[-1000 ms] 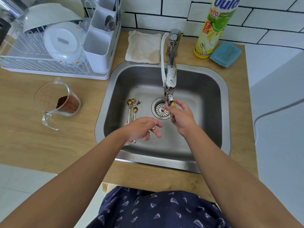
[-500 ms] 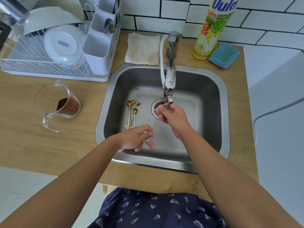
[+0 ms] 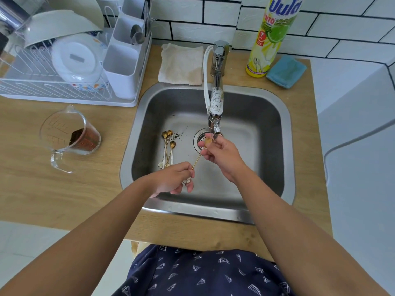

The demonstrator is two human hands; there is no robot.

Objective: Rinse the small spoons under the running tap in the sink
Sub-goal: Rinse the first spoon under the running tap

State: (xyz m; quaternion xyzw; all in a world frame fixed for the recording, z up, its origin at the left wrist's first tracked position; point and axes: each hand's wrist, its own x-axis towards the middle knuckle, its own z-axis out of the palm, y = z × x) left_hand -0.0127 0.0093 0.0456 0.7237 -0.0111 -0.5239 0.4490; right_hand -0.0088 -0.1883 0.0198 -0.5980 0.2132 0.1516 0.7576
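At the centre of the frame one spoon [image 3: 199, 156] is stretched between both hands, its bowl up beneath the tap [image 3: 216, 116] nozzle so whatever runs out would land on it; whether water is flowing I cannot tell. The left hand [image 3: 174, 180] pinches the handle's lower end, fingers curled narrow around it, which steadies the thin stem at a slant. The right hand [image 3: 222, 155] has its fingers closed on the bowl end, probably to rub residue off the metal. Both hands sit over the drain [image 3: 198, 140], so the runoff goes straight down. The other spoons [image 3: 167, 149] lie bunched on the sink [image 3: 286, 146] floor, left of the drain, beside dark specks, likely waiting their turn within easy reach of the left hand. At the left of the frame a cup [image 3: 70, 135] of brown grounds stands on the desk [image 3: 32, 189], well apart from the sink.
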